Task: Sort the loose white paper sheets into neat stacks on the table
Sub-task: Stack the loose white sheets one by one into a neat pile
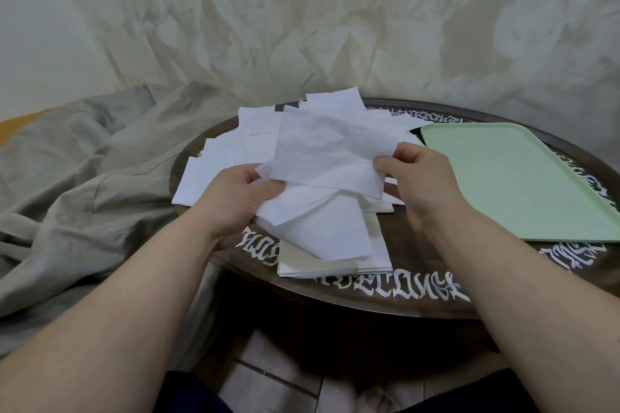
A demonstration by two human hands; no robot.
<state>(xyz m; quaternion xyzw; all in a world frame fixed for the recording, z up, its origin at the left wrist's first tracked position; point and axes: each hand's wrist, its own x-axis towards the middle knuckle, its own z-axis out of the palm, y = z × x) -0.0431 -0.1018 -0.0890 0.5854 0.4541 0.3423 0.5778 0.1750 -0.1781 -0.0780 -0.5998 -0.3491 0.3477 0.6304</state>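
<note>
A loose heap of white paper sheets (261, 131) covers the far left part of a round dark table (412, 265). One thin crumpled sheet (322, 147) is lifted above the heap. My right hand (419, 184) pinches its right edge between thumb and fingers. My left hand (241, 198) grips its left corner together with a few more sheets (302, 208) that droop below. Under them, at the table's near edge, lies a squared stack of sheets (335, 261).
A pale green tray (523, 184) lies on the right side of the table, close to my right hand. White lettering rings the table rim. Grey crumpled cloth (84, 184) lies to the left. Tiled floor shows below the table.
</note>
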